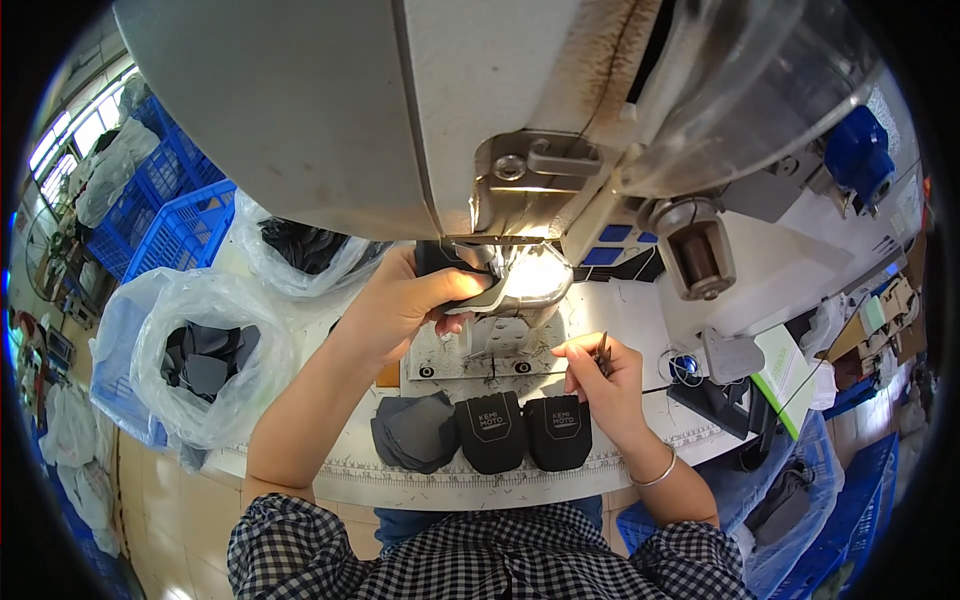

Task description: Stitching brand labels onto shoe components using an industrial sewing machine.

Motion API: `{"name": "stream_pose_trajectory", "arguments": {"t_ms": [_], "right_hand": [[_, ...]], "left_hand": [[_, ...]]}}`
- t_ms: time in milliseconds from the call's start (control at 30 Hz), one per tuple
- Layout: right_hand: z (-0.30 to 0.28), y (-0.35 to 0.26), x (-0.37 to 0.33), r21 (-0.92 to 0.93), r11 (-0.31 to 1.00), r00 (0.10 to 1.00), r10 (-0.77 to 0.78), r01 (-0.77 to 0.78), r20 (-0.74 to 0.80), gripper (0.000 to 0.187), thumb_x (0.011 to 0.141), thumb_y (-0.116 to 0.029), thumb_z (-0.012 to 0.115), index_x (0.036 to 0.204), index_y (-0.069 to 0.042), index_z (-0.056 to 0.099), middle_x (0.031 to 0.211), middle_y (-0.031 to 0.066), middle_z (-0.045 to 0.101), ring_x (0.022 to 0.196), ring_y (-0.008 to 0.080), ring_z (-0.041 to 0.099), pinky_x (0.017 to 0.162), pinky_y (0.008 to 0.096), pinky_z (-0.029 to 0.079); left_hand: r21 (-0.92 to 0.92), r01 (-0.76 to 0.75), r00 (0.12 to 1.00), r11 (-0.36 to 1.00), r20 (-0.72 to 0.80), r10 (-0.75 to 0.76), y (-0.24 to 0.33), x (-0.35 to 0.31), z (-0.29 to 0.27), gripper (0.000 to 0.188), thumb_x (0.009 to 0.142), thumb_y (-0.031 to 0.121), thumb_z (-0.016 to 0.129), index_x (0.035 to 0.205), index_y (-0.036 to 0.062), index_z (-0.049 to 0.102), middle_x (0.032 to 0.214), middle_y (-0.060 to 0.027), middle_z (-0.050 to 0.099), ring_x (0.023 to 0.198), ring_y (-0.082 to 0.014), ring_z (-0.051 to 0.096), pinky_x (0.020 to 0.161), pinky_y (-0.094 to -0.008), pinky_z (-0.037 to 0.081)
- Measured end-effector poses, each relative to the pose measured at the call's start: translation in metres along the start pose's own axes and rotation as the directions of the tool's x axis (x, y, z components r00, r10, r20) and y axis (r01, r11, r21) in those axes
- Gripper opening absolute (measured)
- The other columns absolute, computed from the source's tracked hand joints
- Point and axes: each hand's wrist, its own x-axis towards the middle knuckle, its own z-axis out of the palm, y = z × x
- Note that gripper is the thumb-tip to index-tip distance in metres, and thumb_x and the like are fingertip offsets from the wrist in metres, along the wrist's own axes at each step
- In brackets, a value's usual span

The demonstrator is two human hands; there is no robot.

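Note:
My left hand [395, 305] is closed on a black fabric piece [440, 262], its thumb on top, right beside the needle area of a white sewing machine [520, 90]. The machine's lamp glares there, so the stitching point is washed out. To the right of the metal plate [440, 372], my right hand [607, 385] is curled around small dark thread snips [603, 352], with the pointed tips up. Two black padded pieces with a printed front, a middle one [491, 432] and a right one [558, 433], lie below it, next to a stack of dark grey cut pieces [415, 432].
Clear plastic bags of dark pieces, one nearer [205, 360] and one behind [300, 245], stand at the left with blue crates [180, 235]. A thread spool [695, 255] hangs on the right. A lined crate [790, 500] sits beyond the table's right edge; a ruler tape [350, 478] borders the front.

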Motion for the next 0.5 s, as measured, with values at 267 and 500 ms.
{"name": "stream_pose_trajectory", "arguments": {"t_ms": [267,500], "right_hand": [[-0.0007,0.0028,0.0012,0.014,1.0,1.0,0.022,-0.022,-0.009,0.012,0.084,-0.008,0.05,0.082,-0.001,0.06,0.056,-0.0012,0.051,0.05,0.0024,0.046,0.046,0.0152,0.035],[-0.0021,0.0056,0.0023,0.028,0.999,0.999,0.032,-0.031,-0.043,0.012,0.083,-0.007,0.05,0.082,-0.001,0.06,0.055,-0.0008,0.051,0.049,0.0019,0.044,0.046,0.0156,0.033]], "left_hand": [[-0.015,0.01,1.0,1.0,-0.025,-0.01,0.0014,0.0004,-0.0007,0.005,0.072,0.005,0.057,0.075,0.0006,0.057,0.064,-0.0053,0.054,0.048,-0.0099,0.048,0.04,-0.0225,0.037],[-0.002,-0.052,0.994,0.999,-0.092,0.052,-0.0024,-0.0038,0.0074,0.004,0.074,0.003,0.056,0.077,0.0,0.056,0.061,-0.0033,0.053,0.047,-0.0082,0.048,0.04,-0.0198,0.037]]}}
